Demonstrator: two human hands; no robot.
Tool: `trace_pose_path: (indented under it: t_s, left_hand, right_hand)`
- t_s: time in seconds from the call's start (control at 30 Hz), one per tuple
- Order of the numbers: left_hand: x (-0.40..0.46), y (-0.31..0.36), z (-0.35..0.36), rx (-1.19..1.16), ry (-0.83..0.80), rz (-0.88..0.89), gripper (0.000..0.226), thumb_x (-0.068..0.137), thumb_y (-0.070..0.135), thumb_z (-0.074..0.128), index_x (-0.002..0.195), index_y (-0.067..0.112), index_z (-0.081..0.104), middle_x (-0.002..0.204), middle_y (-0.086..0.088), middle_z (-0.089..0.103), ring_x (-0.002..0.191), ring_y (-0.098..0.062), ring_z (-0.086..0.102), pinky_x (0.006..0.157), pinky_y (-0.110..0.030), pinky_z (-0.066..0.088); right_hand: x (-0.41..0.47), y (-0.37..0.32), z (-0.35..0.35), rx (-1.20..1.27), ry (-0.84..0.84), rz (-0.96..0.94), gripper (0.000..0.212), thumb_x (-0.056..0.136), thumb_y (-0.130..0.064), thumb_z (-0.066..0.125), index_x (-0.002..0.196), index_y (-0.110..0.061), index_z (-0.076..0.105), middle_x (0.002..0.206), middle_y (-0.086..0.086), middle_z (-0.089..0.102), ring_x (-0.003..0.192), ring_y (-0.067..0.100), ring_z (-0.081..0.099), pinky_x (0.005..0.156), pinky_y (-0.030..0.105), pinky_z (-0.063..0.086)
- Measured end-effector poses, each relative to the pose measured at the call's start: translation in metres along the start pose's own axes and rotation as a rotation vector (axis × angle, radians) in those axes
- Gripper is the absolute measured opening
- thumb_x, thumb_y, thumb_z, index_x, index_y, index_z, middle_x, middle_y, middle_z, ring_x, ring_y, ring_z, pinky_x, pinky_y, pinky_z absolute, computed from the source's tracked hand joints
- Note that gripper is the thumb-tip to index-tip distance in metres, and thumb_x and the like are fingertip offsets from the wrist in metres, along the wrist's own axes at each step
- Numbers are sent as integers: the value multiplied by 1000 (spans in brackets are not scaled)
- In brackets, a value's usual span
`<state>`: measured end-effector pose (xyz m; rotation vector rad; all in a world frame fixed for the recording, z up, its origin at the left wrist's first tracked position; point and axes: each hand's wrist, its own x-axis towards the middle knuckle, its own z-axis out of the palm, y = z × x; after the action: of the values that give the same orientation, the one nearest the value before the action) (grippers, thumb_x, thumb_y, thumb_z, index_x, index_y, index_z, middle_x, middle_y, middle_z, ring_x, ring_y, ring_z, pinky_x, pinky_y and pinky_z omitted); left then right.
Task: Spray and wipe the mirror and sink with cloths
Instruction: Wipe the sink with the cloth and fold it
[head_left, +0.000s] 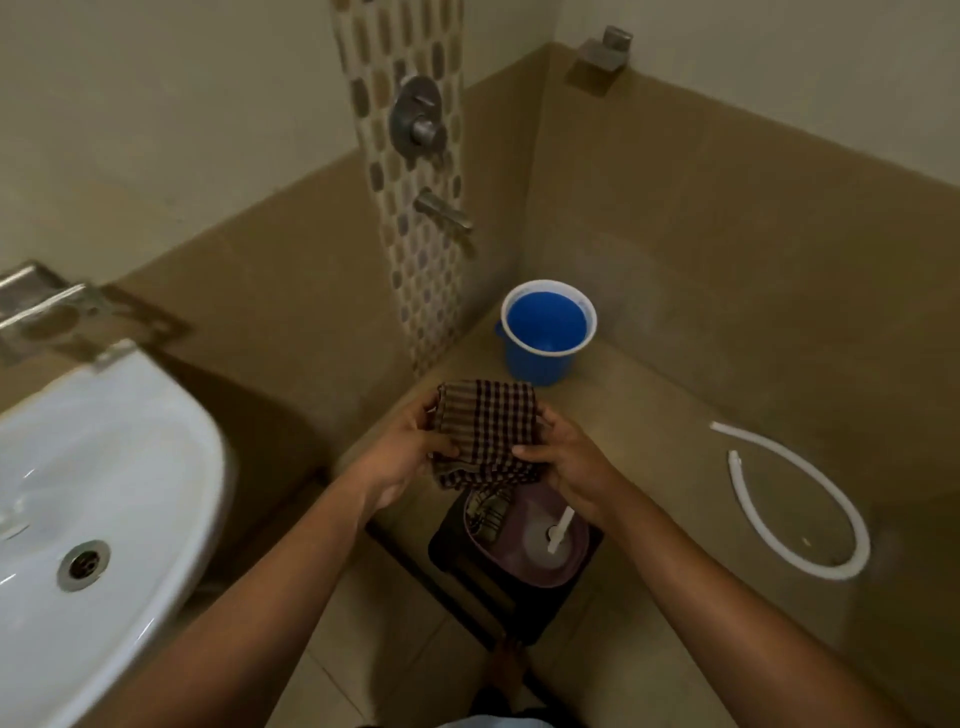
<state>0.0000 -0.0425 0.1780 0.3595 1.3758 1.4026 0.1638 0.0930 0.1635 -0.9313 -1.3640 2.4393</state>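
A brown-and-white checked cloth (485, 431) is held up in front of me by both hands. My left hand (410, 452) grips its left edge and my right hand (569, 462) pinches its right edge. Below them a pinkish basin (566, 564) sits on a dark stool (488, 587), holding a second checked cloth (485, 514) and a white spray bottle (548, 538) seen from above. The white sink (119, 493) is at the left with its metal drain (83, 565). No mirror is in view.
A blue bucket (548, 332) stands on the raised shower floor by the wall corner. A white hose (800, 504) lies curved on the floor at the right. A shower mixer (415, 122) and spout (444, 210) are on the wall. A metal shelf (47, 312) hangs above the sink.
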Motion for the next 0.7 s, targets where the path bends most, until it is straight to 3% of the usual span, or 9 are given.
trace_pose_path:
  t_s: [0.2,0.33,0.47,0.6,0.7]
  left_hand:
    - [28,-11,21,-52,-81,-32,48,80,-25,40,104,8,65,108,-12,67,90,-23,68,70,-31,61]
    - [42,-16,12,-171,-244,-123,22,70,13,50,81,3,67,122,-17,66,92,-27,66,70,-34,57]
    - [62,-18,0,-5,-301,-185,25,61,23,71,80,14,58,88,-3,69,73,-17,63,59,-27,53]
    - [81,-19,-15,382,-448,-295,53,47,20,84,94,18,58,81,5,70,70,-10,65,57,-23,49]
    - [90,-17,-21,557,-629,-328,50,59,10,78,106,6,63,89,0,73,77,-12,68,63,-23,51]
  right_hand:
    - [3,10,-25,28,222,-72,39,87,18,47,107,-11,65,98,2,73,98,22,66,91,40,52]
    - [11,13,-27,-20,319,-76,34,85,20,44,81,-5,66,93,9,72,94,27,67,83,37,57]
    - [19,13,-21,-60,316,-125,44,79,26,40,61,-8,63,91,8,70,94,23,67,83,32,55]
    - [26,17,-9,-180,327,-194,46,73,30,39,69,-6,67,97,9,68,94,18,64,79,28,54]
    - [32,24,2,-130,375,-125,41,85,20,46,105,-8,67,107,7,68,90,12,65,68,22,54]
